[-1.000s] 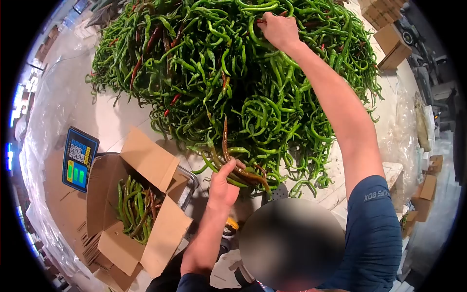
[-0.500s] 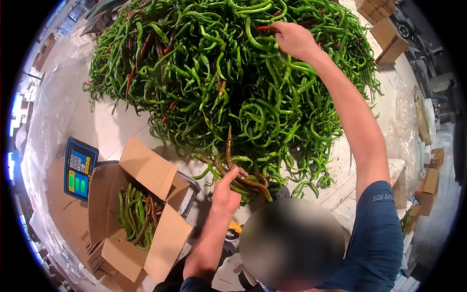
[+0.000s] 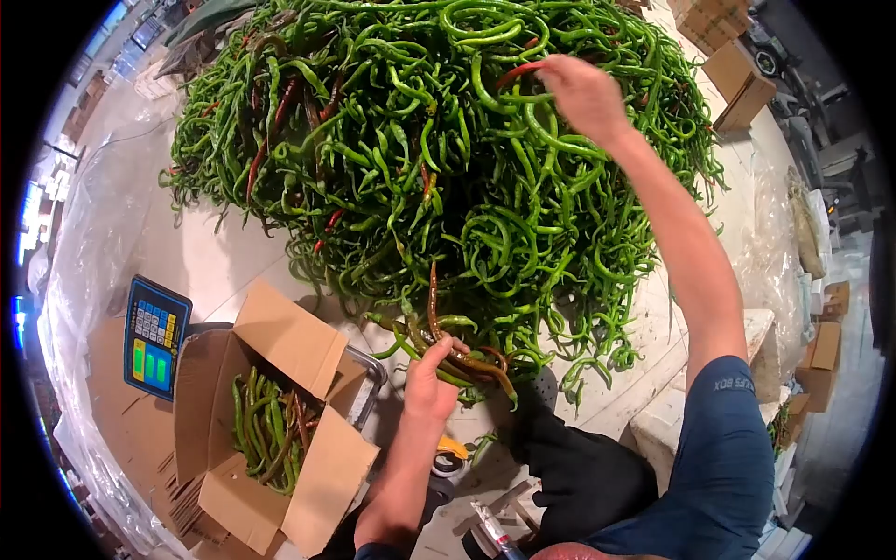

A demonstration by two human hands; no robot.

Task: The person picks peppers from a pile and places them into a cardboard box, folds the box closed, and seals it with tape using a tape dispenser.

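Peppers point(image 3: 483, 367), brown and green, fill the curled left hand point(image 3: 431, 386); the right hand point(image 3: 586, 97) pinches a red pepper point(image 3: 518, 72).

Your surroundings look like a packing area for fresh produce — a broad heap of green peppers point(image 3: 401, 140) spreads over the pale tiled floor point(image 3: 229, 257) in front of you, with a few red ones mixed in. To your left you have an open cardboard box point(image 3: 329, 481) with more peppers inside it, right beside a digital weighing display point(image 3: 154, 336) with a keypad and lit green windows. Flattened cardboard point(image 3: 117, 406) and clear plastic sheeting point(image 3: 93, 252) lie on that side too — and more cartons point(image 3: 821, 347) stand along your right.
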